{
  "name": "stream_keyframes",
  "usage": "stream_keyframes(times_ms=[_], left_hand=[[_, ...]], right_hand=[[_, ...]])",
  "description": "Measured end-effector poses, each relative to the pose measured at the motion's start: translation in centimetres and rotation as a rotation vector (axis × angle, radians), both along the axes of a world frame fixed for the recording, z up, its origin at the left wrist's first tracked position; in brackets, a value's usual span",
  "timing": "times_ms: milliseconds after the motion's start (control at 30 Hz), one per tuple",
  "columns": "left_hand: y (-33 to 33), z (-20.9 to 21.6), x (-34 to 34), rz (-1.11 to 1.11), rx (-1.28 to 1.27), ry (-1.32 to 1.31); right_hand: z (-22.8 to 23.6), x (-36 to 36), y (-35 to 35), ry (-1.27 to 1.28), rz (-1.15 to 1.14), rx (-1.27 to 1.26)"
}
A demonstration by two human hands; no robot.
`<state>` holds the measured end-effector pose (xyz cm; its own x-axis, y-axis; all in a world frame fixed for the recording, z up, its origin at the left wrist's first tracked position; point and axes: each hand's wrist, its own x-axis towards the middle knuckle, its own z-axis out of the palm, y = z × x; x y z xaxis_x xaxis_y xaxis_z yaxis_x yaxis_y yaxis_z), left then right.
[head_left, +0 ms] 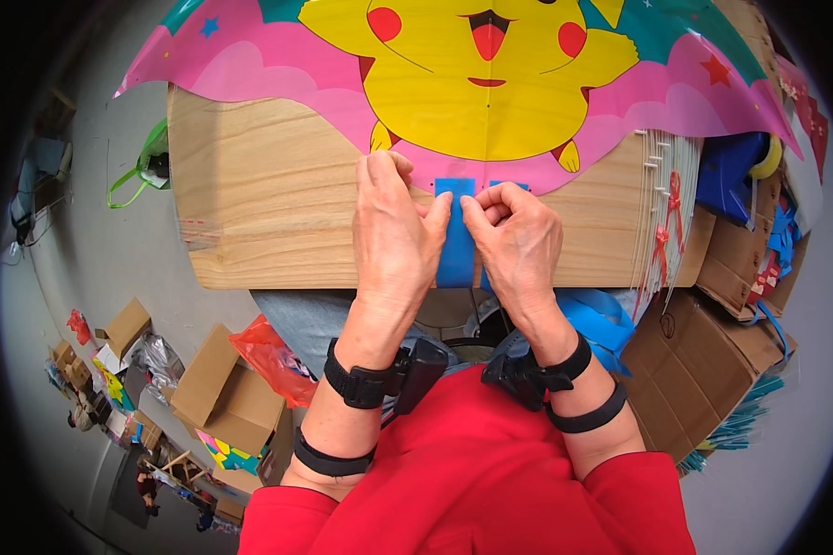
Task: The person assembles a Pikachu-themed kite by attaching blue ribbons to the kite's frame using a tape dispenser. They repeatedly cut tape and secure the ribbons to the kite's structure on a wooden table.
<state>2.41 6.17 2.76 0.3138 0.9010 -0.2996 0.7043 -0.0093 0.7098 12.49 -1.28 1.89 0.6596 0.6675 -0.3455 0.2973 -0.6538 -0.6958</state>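
Observation:
A thin printed kite sheet (296, 111), pink and teal with a large yellow cartoon figure, spreads over the far part of the wooden table. At its lower middle edge lies a blue ribbon (454, 250), which runs down toward the table's near edge. My left hand (393, 227) is closed, its thumb on the ribbon's left side near the top. From the right, my right hand (518, 231) pinches the same ribbon, thumb and forefinger at its right edge. A second blue piece shows just behind the right fingers. What lies under my fingertips is partly hidden.
Thin white rods (657, 194) tied with red string lie on the right of the wooden table (259, 194). Cardboard boxes (703, 361) stand at the right; another open box (241, 388) and a red plastic bag (273, 356) are at the left. Loose blue ribbon (597, 319) hangs beside my right arm.

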Motion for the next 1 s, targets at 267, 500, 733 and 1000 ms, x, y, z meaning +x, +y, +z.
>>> stream_keyframes(times_ms=[267,500,733,1000], left_hand=[[-0.13,-0.03,0.05,0.010,0.005,0.014],[-0.15,-0.27,0.10,0.022,0.009,0.016],[-0.13,-0.34,-0.01,0.010,0.014,0.006],[-0.17,-0.39,-0.10,-0.012,0.046,0.002]], right_hand=[[0.05,0.03,0.07,0.000,-0.004,-0.005],[0.16,0.13,0.10,0.009,-0.009,-0.010],[0.33,0.31,0.25,0.023,-0.018,-0.036],[0.56,0.41,0.43,0.029,-0.017,-0.026]])
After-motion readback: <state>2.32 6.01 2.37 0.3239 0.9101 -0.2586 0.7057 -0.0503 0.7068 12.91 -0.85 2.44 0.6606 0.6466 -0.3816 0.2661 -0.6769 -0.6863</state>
